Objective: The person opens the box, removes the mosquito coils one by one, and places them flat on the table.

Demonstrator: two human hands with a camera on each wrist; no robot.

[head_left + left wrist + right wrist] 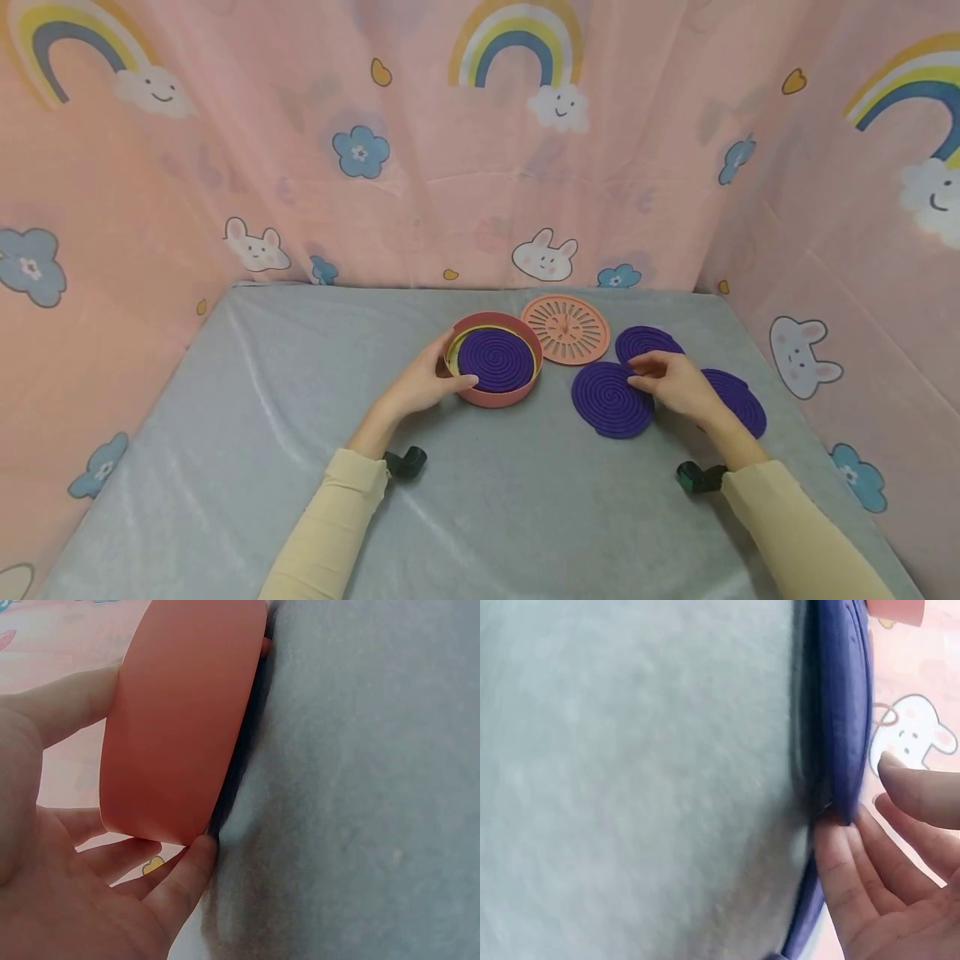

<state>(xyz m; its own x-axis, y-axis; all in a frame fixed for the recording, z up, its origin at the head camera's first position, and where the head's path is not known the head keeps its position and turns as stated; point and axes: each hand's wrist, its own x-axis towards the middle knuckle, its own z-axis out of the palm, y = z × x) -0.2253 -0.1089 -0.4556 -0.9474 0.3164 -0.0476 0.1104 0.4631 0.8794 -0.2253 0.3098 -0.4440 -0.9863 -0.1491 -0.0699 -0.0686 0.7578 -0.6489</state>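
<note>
Coral-pink beneath the left grip (418, 383), the round coil case (491, 401) stands on the grey-clothed bench (480, 517); we see that grip clasping it, thumb hooked over the near-left rim and fingers spread round the outer wall. Inside lies one purple spiral coil (495, 360), flat within the rim. We would keep the wall hold low and steady, with the thumb light so that it does not press on the windings. Just behind and to the right, a peach slotted lid (566, 329) lies flat, close by the case. Further right we find the front coil (611, 400) and, beyond it, the back coil (648, 337), their edges meeting or overlapping near the fingers; we cannot tell which. Over this spot hangs the right grip (678, 385), its fingertips at a coil's edge, apparently the front one's, while the thumb stands clear, so we judge that nothing is pinched. To take up a coil well, we would slide the fingertips under its outer edge, lay the thumb gently on top, and raise it level with the support spread wide, since such thin spirals are probably brittle and could snap or spring apart. Last, partly hidden by the right arm, lies the right-hand coil (738, 404), which we would keep the wrist from brushing.
</note>
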